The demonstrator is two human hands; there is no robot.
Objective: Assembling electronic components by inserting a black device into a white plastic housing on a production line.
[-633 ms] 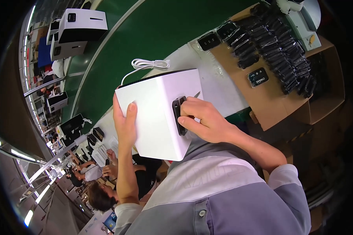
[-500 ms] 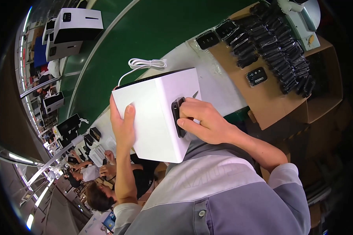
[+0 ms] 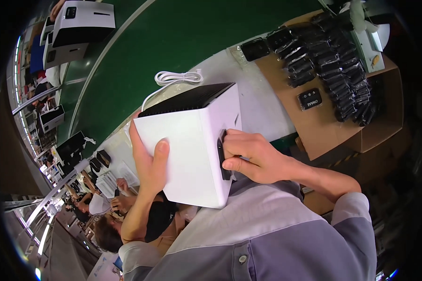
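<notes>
A white box-shaped appliance (image 3: pixel 187 154) with a black slatted vent (image 3: pixel 187 102) is tilted up in front of my body. My left hand (image 3: pixel 150 166) grips its left side, thumb across the white face and fingers partly hidden behind the edge. On the right side sits a black oblong panel (image 3: pixel 222 157); my right hand (image 3: pixel 260 157) is closed at it, with curled fingers and thumb on its edge. The fingertips are partly hidden. A coiled white power cord (image 3: pixel 178 77) runs from the appliance's far left corner and lies on the bench.
At right, several bagged black pieces (image 3: pixel 337 70) cover a cardboard flap (image 3: pixel 328 133), one lying apart (image 3: pixel 309 99). A green conveyor belt (image 3: pixel 173 37) runs beyond the pale bench (image 3: pixel 262 89). More white appliances (image 3: pixel 84 16) stand at upper left. Co-workers (image 3: pixel 110 229) sit at lower left.
The appliance has tipped so more of its black vent shows, and it sits slightly lower and to the right. My right hand has moved with it, staying at the black panel.
</notes>
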